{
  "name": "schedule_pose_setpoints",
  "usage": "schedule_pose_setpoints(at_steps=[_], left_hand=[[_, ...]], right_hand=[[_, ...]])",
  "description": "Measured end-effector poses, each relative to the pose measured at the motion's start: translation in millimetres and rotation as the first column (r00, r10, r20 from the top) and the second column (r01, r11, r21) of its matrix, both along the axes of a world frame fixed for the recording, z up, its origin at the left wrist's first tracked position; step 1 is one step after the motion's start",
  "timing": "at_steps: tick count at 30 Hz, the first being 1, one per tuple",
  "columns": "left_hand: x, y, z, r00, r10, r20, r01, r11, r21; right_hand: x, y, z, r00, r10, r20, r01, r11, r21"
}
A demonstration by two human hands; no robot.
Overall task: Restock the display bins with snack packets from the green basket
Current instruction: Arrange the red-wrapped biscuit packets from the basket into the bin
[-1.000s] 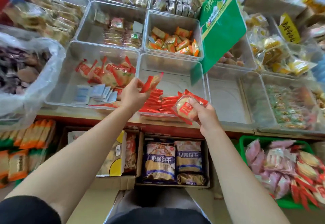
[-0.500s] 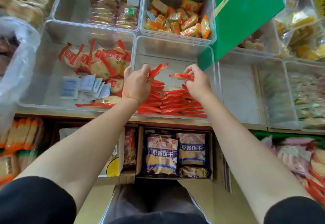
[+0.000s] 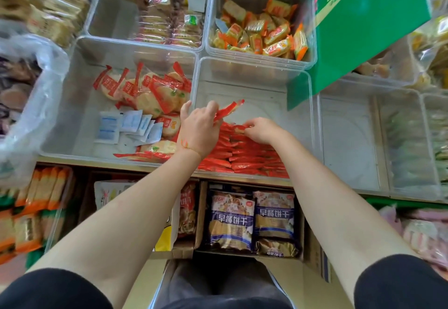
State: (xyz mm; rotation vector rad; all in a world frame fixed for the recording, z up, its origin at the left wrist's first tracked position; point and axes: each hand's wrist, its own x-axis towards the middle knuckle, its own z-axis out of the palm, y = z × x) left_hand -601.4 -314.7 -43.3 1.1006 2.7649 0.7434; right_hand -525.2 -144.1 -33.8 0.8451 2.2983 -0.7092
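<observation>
A clear display bin (image 3: 254,71) in the middle of the counter holds a row of red snack packets (image 3: 244,156) standing on edge along its near side. My left hand (image 3: 197,128) grips one red packet (image 3: 229,111) that sticks up and to the right above the row. My right hand (image 3: 261,130) reaches down with curled fingers and pinches a red packet at the far end of the row. The green basket's rim (image 3: 388,204) shows at the lower right, with pink packets (image 3: 421,231) blurred beneath it.
A bin to the left (image 3: 80,124) holds round red-wrapped crackers and small white sachets. Behind stand bins of orange packets (image 3: 261,32) and clear-wrapped biscuits. A green sign (image 3: 363,25) hangs at the upper right. Cartons of blue biscuit bags (image 3: 252,221) sit under the counter.
My right hand has dropped from above the row down onto the red packets. My left hand keeps its packet. The view has come closer to the bin.
</observation>
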Motion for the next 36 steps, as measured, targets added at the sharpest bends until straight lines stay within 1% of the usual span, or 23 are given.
schedule_pose_setpoints(at_steps=[3, 5, 6, 7, 9, 10, 11, 12, 14, 16, 18, 21, 22, 23, 24, 26, 28, 30, 33, 36], left_hand=[[0, -1, -1, 1.0, 0.0, -0.004, 0.0, 1.0, -0.009], [0, -1, 0, 1.0, -0.001, -0.006, 0.001, 1.0, -0.006], [0, -1, 1, 1.0, -0.001, -0.01, 0.001, 1.0, -0.004], [1, -1, 0, 1.0, -0.001, -0.012, 0.001, 1.0, -0.003], [1, -1, 0, 1.0, -0.005, -0.015, 0.005, 1.0, -0.003], [1, -1, 0, 1.0, -0.006, -0.017, 0.006, 1.0, -0.003], [1, -1, 0, 1.0, -0.008, -0.015, 0.008, 1.0, -0.001], [1, -1, 0, 1.0, -0.009, -0.01, 0.009, 1.0, 0.003], [1, -1, 0, 1.0, -0.009, -0.004, 0.009, 1.0, 0.016], [1, -1, 0, 1.0, -0.005, 0.001, 0.005, 1.0, 0.021], [1, -2, 0, 1.0, 0.004, 0.017, -0.005, 1.0, 0.026], [2, -3, 0, 0.999, -0.001, 0.035, 0.0, 1.0, 0.012], [2, -3, 0, 1.0, -0.006, 0.03, 0.006, 1.0, 0.004], [3, -3, 1, 1.0, -0.013, 0.02, 0.013, 1.0, -0.01], [3, -3, 1, 1.0, -0.02, 0.007, 0.02, 0.999, -0.026], [3, -3, 0, 0.999, -0.031, -0.015, 0.03, 0.998, -0.05], [2, -3, -2, 0.999, -0.031, -0.025, 0.03, 0.998, -0.054], [2, -3, -2, 0.999, -0.029, -0.022, 0.028, 0.998, -0.049], [2, -3, -2, 0.999, -0.026, -0.019, 0.025, 0.999, -0.045], [3, -2, -2, 0.999, -0.026, -0.022, 0.025, 0.999, -0.047]], right_hand=[[0, -1, 6, 0.998, 0.054, 0.038, -0.053, 0.998, -0.034], [1, 1, 9, 0.996, 0.058, 0.067, -0.053, 0.996, -0.074], [1, 2, 10, 0.998, 0.047, 0.052, -0.043, 0.996, -0.073], [0, 3, 11, 1.0, 0.021, -0.005, -0.021, 0.999, -0.044], [-1, 6, 17, 0.977, -0.035, -0.208, 0.052, 0.996, 0.079], [-2, 6, 21, 0.949, -0.03, -0.313, 0.072, 0.99, 0.124], [-4, 5, 26, 0.921, 0.001, -0.39, 0.058, 0.989, 0.138], [-6, 2, 32, 0.9, 0.049, -0.433, 0.008, 0.992, 0.129], [-13, -4, 37, 0.872, 0.149, -0.466, -0.122, 0.989, 0.088], [-19, -11, 34, 0.834, 0.207, -0.512, -0.18, 0.978, 0.103], [-20, -11, 34, 0.793, 0.188, -0.58, -0.125, 0.981, 0.147], [-10, 8, 36, 0.751, 0.02, -0.66, 0.078, 0.99, 0.119], [-5, 18, 34, 0.752, -0.017, -0.658, 0.136, 0.982, 0.13], [1, 27, 32, 0.78, -0.04, -0.625, 0.175, 0.972, 0.155], [5, 33, 26, 0.827, -0.062, -0.558, 0.192, 0.965, 0.178], [12, 37, 12, 0.924, -0.087, -0.372, 0.166, 0.969, 0.185], [16, 33, -1, 0.973, -0.07, -0.218, 0.105, 0.982, 0.155], [16, 25, -8, 0.983, -0.043, -0.179, 0.065, 0.99, 0.122], [11, 15, -9, 0.983, -0.014, -0.182, 0.032, 0.995, 0.091], [5, 8, -7, 0.986, 0.047, -0.162, -0.038, 0.997, 0.061]])
